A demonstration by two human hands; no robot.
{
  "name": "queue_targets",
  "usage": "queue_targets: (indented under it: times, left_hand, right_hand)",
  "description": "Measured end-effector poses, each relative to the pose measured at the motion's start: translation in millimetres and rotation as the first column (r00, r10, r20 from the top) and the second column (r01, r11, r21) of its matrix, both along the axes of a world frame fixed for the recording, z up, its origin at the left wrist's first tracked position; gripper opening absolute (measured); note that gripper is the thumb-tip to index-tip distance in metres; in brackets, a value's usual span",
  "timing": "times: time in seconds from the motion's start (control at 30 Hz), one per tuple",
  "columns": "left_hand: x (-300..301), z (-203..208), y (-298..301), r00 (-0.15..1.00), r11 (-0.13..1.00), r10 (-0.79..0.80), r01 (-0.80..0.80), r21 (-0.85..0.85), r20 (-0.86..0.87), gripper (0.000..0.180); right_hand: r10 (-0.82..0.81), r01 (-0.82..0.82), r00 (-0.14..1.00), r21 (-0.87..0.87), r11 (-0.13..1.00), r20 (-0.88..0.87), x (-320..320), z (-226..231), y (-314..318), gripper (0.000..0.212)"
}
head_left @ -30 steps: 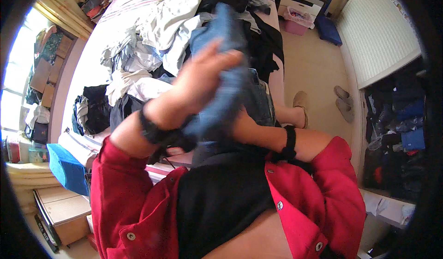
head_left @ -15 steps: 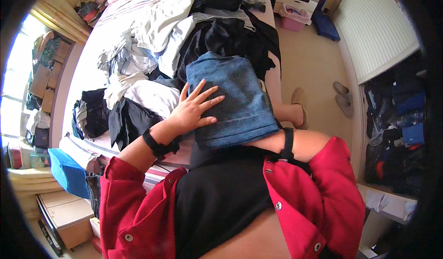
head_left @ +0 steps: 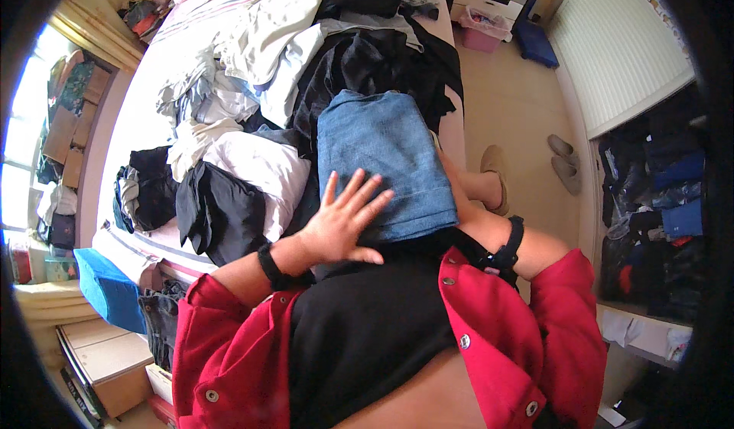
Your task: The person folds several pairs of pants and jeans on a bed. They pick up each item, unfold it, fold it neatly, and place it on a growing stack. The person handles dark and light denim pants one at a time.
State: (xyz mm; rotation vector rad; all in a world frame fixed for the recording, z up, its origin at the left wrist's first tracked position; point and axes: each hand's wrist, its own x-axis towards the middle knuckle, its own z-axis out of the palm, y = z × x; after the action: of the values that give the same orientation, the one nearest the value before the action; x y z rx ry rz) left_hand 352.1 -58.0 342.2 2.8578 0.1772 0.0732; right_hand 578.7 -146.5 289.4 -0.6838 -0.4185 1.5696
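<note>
A folded piece of blue denim (head_left: 386, 142), probably jeans, lies in front of my body at the near end of the bed. My left hand (head_left: 348, 219) rests flat on its lower left part, with fingers spread and thumb pointing right. Along the denim's right edge is my right hand (head_left: 456, 188); its fingers are mostly hidden by the cloth, so their grip does not show. Black clothing (head_left: 359, 66) lies just beyond the denim. To its left are a white garment (head_left: 256, 165) and a crumpled black garment (head_left: 218, 211).
Heaped white and grey clothes (head_left: 271, 27) cover much of the bed. A blue block-shaped thing (head_left: 111, 287) stands at the bed's near left. On the right are slippers (head_left: 566, 165), a pink bin (head_left: 482, 35) and an open shelf of dark clothes (head_left: 657, 207).
My right hand has come out from under the denim to its right edge. My left hand has slid down and right, nearer the lower edge. The denim's bottom edge looks neater and slightly higher.
</note>
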Motion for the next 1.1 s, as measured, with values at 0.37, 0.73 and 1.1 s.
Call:
queue_targets:
  times: [0.37,0.73,1.1]
  left_hand:
    - [-22,8,12,0.744,0.877,0.441,-0.236,-0.419,0.502,0.049]
    - [-178,-91,-30,0.227,-0.848,0.530,0.162,-0.505,-0.817,0.009]
    - [-54,-13,-13,0.937,0.951,0.307,-0.295,-0.095,0.166,0.053]
  right_hand:
    - [-0.367,-0.292,-0.271,0.287,0.912,0.890,-9,32,14,0.076]
    - [0.037,0.166,0.654,-0.191,0.968,0.755,21,-9,-18,0.084]
    - [-0.060,0.274,0.793,-0.267,0.924,0.606,12,1,-21,0.065]
